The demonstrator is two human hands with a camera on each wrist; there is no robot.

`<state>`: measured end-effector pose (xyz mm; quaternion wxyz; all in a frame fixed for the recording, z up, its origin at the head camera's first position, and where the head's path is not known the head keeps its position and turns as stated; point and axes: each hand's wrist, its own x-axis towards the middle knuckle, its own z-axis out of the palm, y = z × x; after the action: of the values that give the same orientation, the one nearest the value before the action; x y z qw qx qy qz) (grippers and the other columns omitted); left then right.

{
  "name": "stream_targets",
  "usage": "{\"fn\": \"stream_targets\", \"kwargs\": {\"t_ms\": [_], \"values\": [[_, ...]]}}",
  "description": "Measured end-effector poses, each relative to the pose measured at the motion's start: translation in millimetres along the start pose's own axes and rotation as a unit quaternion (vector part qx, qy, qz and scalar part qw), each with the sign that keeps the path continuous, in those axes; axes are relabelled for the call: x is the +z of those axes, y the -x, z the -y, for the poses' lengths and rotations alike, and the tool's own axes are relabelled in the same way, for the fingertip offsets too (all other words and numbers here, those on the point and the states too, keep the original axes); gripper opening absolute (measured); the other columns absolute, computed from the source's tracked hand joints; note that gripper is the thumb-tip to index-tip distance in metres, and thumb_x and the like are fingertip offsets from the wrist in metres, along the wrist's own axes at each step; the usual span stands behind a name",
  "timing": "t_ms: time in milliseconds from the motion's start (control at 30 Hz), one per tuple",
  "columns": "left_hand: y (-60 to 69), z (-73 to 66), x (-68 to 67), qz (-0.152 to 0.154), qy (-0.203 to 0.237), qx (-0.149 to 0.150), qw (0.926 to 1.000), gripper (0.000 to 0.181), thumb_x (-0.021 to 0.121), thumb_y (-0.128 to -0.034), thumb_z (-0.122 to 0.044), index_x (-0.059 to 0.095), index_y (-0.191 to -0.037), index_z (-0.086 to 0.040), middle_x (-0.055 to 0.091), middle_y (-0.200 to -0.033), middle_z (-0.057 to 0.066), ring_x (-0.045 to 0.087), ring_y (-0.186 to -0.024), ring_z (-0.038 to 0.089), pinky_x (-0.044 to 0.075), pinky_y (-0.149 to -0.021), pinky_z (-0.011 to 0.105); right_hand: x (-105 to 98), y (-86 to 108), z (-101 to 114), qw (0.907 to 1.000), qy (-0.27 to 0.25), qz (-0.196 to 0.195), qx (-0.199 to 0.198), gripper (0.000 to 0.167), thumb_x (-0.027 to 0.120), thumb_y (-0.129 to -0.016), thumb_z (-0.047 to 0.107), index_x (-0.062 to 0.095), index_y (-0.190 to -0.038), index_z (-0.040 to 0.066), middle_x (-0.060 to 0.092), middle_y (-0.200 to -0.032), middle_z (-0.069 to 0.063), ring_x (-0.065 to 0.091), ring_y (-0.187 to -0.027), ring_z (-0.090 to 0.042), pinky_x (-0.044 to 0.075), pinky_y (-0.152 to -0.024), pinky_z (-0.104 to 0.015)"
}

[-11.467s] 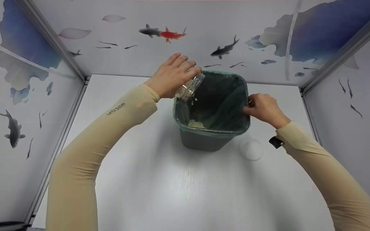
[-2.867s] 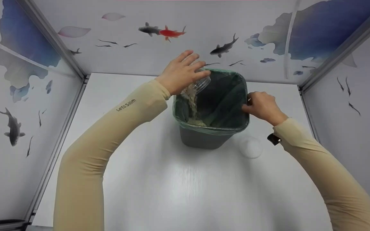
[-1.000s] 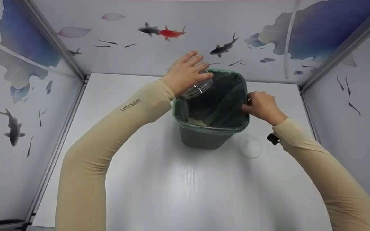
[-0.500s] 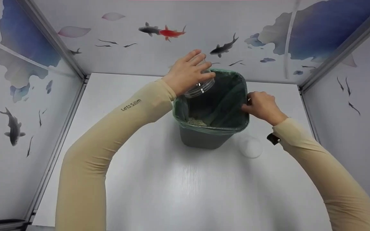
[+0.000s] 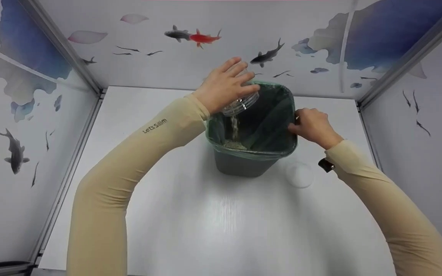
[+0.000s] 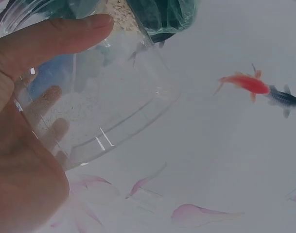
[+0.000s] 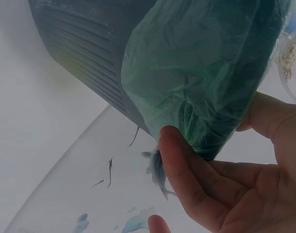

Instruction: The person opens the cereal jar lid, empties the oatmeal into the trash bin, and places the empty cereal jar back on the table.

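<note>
My left hand (image 5: 225, 86) grips a clear jar (image 5: 244, 104), tipped mouth-down over a grey bin (image 5: 240, 167). A thin stream of pale flakes (image 5: 235, 126) falls from it onto a small heap at the bin's bottom. In the left wrist view, some flakes (image 6: 121, 14) sit near the jar's mouth, while its base (image 6: 113, 141) is nearly bare. A green bag (image 5: 276, 122) lines the bin and folds over its rim. At the right rim, my right hand (image 5: 315, 126) pinches the bag-covered edge, thumb inside and fingers outside, as the right wrist view shows.
A round clear lid (image 5: 299, 175) lies on the white table (image 5: 221, 226), just right of the bin. Panels printed with fish (image 5: 205, 37) enclose the table at the back and both sides.
Over these seconds the left hand has shifted right and tipped the jar steeper, and the jar's contents have dwindled. Flakes show falling now, unlike half a second ago. The right hand stays put.
</note>
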<state>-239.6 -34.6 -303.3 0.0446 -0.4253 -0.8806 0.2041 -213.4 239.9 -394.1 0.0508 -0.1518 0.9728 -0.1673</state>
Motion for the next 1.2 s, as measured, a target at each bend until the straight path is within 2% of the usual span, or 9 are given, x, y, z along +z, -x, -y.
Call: {"fn": "stream_targets", "kwargs": {"t_ms": [100, 200, 400, 533, 800, 900, 1000, 1067, 1200], "values": [[0.7, 2.4, -2.7, -0.025, -0.002, -0.015, 0.9996, 0.069, 0.065, -0.0911, -0.003, 0.034, -0.148, -0.027, 0.033, -0.153, 0.006, 0.022, -0.142, 0.029, 0.005, -0.116, 0.04, 0, 0.2, 0, 1.0, -0.001, 0.0, -0.001, 0.019, 0.06, -0.082, 0.014, 0.061, -0.077, -0.004, 0.061, -0.068, -0.015, 0.057, -0.062, -0.03, 0.047, -0.056, -0.051], [0.6, 3.2, -3.4, -0.036, -0.002, -0.017, 0.9992, 0.069, 0.066, -0.0902, -0.003, 0.036, -0.147, -0.027, 0.034, -0.153, 0.006, 0.024, -0.141, 0.029, 0.006, -0.116, 0.04, 1, 0.3, -1, 1.0, -0.001, 0.0, -0.002, 0.019, 0.059, -0.083, 0.014, 0.061, -0.077, -0.004, 0.06, -0.068, -0.014, 0.056, -0.062, -0.029, 0.046, -0.056, -0.051], [0.9, 0.7, 3.7, -0.002, -0.008, -0.019, 0.9998, 0.073, 0.068, -0.0896, -0.006, 0.033, -0.15, -0.029, 0.032, -0.154, 0.006, 0.021, -0.142, 0.029, 0.004, -0.116, 0.041, 0, 0.6, 1, 1.0, -0.001, -0.001, -0.005, 0.019, 0.059, -0.083, 0.014, 0.061, -0.078, -0.004, 0.061, -0.068, -0.015, 0.056, -0.062, -0.029, 0.047, -0.057, -0.052], [1.1, -1.7, 9.3, 0.002, 0.002, -0.011, 0.9999, 0.07, 0.064, -0.0916, -0.004, 0.034, -0.15, -0.028, 0.033, -0.153, 0.007, 0.022, -0.142, 0.03, 0.004, -0.116, 0.041, -1, 0.4, 1, 1.0, -0.003, -0.003, -0.003, 0.018, 0.059, -0.082, 0.014, 0.06, -0.076, -0.003, 0.059, -0.067, -0.013, 0.055, -0.061, -0.028, 0.045, -0.056, -0.051], [3.2, -1.1, 7.1, -0.034, 0.022, -0.009, 0.9991, 0.067, 0.065, -0.0903, -0.002, 0.038, -0.147, -0.026, 0.037, -0.15, 0.008, 0.025, -0.14, 0.031, 0.006, -0.116, 0.04, 0, -0.9, 0, 0.9999, 0.009, -0.008, -0.006, 0.018, 0.059, -0.08, 0.014, 0.058, -0.07, 0.0, 0.056, -0.062, -0.01, 0.053, -0.058, -0.027, 0.044, -0.051, -0.048], [4.3, -1.7, 7.3, -0.043, 0.019, -0.01, 0.9988, 0.065, 0.065, -0.0904, -0.002, 0.04, -0.146, -0.025, 0.039, -0.149, 0.008, 0.027, -0.14, 0.031, 0.007, -0.116, 0.039, -1, -1.1, 0, 0.9999, 0.009, -0.007, -0.006, 0.018, 0.059, -0.08, 0.015, 0.057, -0.071, -0.001, 0.056, -0.062, -0.011, 0.053, -0.058, -0.027, 0.044, -0.051, -0.049], [3.9, -2.8, 7.3, -0.068, 0.007, -0.015, 0.9976, 0.06, 0.064, -0.0911, -0.002, 0.044, -0.143, -0.025, 0.043, -0.146, 0.007, 0.03, -0.138, 0.03, 0.011, -0.116, 0.039, 0, -1.2, 1, 0.9999, 0.009, -0.009, -0.006, 0.018, 0.06, -0.08, 0.015, 0.058, -0.071, -0.002, 0.057, -0.063, -0.012, 0.054, -0.059, -0.028, 0.044, -0.051, -0.05], [2.6, -4.2, 5.2, -0.052, -0.005, -0.016, 0.9985, 0.061, 0.064, -0.0916, -0.002, 0.042, -0.144, -0.025, 0.04, -0.148, 0.006, 0.029, -0.139, 0.03, 0.01, -0.116, 0.039, 0, -1.1, 1, 0.9999, 0.008, -0.011, -0.006, 0.018, 0.06, -0.08, 0.014, 0.059, -0.071, -0.002, 0.058, -0.063, -0.012, 0.054, -0.059, -0.028, 0.044, -0.051, -0.05], [-1.1, -8.2, 4.3, 0.01, -0.049, -0.01, 0.9987, 0.064, 0.063, -0.0931, -0.005, 0.035, -0.147, -0.027, 0.035, -0.15, 0.007, 0.024, -0.14, 0.03, 0.009, -0.116, 0.039, 0, -0.6, 1, 0.9999, 0.006, -0.012, -0.006, 0.018, 0.06, -0.079, 0.014, 0.058, -0.07, -0.001, 0.057, -0.062, -0.011, 0.053, -0.058, -0.028, 0.043, -0.049, -0.048]]}}
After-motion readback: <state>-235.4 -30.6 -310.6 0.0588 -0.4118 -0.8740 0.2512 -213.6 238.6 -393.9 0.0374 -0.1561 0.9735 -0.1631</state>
